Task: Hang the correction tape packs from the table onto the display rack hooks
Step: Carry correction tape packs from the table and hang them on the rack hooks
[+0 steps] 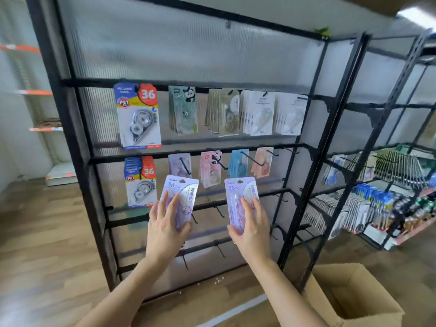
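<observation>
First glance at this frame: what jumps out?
Two hands mid-frame each hold a purple pack up before the rack's lower rows: the left hand has the left purple pack, the right hand the right purple pack. Next comes the big red-and-blue pack hanging at the rack's upper left, then the open box at bottom right.

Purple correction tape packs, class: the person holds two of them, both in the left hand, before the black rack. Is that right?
No. Head view: one per hand; left hand grips the left pack, right hand the right pack, before the black rack.
</observation>
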Motion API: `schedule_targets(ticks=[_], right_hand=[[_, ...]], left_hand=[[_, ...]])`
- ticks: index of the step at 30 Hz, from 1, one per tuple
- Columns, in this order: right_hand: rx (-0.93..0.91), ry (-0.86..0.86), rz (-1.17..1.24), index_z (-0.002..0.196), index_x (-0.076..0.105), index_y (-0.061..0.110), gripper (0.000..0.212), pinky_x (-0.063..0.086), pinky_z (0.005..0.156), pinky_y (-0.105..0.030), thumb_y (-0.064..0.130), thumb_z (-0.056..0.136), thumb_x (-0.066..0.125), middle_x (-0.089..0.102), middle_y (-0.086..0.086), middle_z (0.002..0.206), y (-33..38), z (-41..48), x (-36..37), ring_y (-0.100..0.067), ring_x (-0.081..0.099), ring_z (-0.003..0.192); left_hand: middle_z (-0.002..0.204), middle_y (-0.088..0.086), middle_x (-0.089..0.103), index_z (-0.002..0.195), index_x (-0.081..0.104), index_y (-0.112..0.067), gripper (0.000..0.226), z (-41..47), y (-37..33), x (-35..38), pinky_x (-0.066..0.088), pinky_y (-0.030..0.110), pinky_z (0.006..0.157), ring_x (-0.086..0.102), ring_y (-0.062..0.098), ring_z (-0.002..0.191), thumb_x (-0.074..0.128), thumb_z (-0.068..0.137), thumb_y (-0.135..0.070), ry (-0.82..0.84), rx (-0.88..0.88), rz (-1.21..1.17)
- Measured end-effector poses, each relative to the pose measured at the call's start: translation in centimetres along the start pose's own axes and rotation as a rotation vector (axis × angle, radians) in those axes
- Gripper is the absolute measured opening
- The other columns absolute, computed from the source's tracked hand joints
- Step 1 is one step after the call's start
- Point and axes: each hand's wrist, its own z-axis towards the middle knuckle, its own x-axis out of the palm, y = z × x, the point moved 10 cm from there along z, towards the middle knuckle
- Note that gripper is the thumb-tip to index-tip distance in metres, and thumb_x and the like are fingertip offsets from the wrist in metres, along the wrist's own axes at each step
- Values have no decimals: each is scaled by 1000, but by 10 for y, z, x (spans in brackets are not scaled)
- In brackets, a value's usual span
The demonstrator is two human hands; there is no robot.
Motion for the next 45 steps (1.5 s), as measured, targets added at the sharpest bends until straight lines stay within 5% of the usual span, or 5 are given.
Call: schedule_targets(ticks=[6, 14, 22, 31, 45], right_hand=[[-75, 18, 79, 134, 40, 18, 86, 54, 84, -53, 22, 61, 86, 49, -24, 133, -10, 29, 16, -43, 55, 115], [-128, 99, 153, 133, 41, 19, 87, 57, 75, -51, 25, 60, 88, 50, -24, 134, -42, 51, 19, -43, 58, 106], [-168, 144, 159, 131, 42, 17, 90, 57, 73, -49, 27, 57, 91, 53, -25, 130, -65, 62, 24, -43, 61, 99], [-176, 145, 172, 137, 32, 23, 92, 53, 85, -56, 29, 64, 87, 46, -25, 139, -75, 89, 58, -44, 51, 121], [-172, 152, 179, 138, 35, 20, 93, 53, 81, -53, 28, 62, 88, 49, -27, 134, -74, 109, 103, -44, 55, 115]], left_hand=[[153, 14, 31, 143, 42, -13, 74, 10, -7, 0, 28, 46, 112, 29, 36, 136, 75, 79, -29, -29, -16, 121], [141, 17, 45, 137, 34, -19, 84, 7, -40, 13, 48, 54, 95, 47, 42, 122, 78, 69, -37, -98, -57, 250], [160, 2, 5, 153, 11, -24, 81, 11, -55, 38, 18, 37, 119, 8, 26, 145, 55, 90, -50, -39, -222, 314], [160, 4, 6, 150, 21, -35, 69, 50, -30, 67, 25, 40, 113, 11, 29, 142, 57, 91, -43, -27, -335, 222], [161, 6, 2, 151, 17, -36, 71, 77, 17, 109, 28, 43, 111, 10, 32, 143, 56, 91, -42, 24, -338, 226]])
